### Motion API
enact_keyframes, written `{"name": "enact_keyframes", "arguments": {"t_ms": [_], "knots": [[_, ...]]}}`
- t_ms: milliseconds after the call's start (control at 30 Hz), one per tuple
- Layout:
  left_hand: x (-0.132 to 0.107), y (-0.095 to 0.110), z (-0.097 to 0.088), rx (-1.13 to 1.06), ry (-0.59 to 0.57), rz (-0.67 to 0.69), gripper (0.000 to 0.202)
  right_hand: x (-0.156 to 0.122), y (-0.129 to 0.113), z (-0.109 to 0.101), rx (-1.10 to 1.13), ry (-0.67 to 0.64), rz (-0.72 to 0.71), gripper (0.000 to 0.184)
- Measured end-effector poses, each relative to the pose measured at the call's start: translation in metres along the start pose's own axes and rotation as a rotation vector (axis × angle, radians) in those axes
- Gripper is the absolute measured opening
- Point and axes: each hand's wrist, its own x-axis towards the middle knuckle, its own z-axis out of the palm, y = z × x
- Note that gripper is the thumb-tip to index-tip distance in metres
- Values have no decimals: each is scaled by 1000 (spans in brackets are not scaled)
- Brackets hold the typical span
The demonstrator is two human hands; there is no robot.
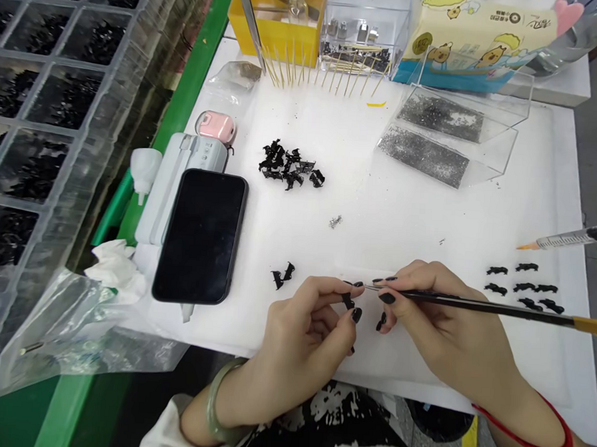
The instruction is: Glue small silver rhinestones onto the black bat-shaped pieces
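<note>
My left hand [303,334] pinches a small black plastic part [348,301] between thumb and forefinger, low over the white table [380,201]. My right hand [443,318] grips black tweezers with a yellow end [479,305], and their tip meets the part. Two loose black parts [282,275] lie just left of my left hand. A pile of the same black parts [290,165] sits further back. Several finished-looking black parts [522,287] are laid in rows to the right of my right hand.
A black phone [201,235] rests on a white device at the left. Clear bins of tiny metal pieces [436,134], a row of wooden sticks [326,75], a syringe [573,236] and compartment trays of black parts [38,123] surround the table. A small spring [335,221] lies mid-table.
</note>
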Motion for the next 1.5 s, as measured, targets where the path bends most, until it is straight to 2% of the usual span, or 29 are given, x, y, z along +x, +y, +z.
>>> {"name": "enact_keyframes", "arguments": {"t_ms": [333, 733, 967, 1500], "knots": [[1, 2, 2, 80, 22, 33, 22, 1, -1, 2, -41, 26, 14, 10], [-4, 0, 3, -15, 75, 48, 23, 1, 1, 4, -33, 35, -19, 11], [-4, 0, 3, -44, 58, 50, 27, 0, 0, 4, 13, 55, -16, 13], [-5, 1, 2, -51, 70, 31, 22, 1, -2, 5, -72, 54, -24, 11]]}}
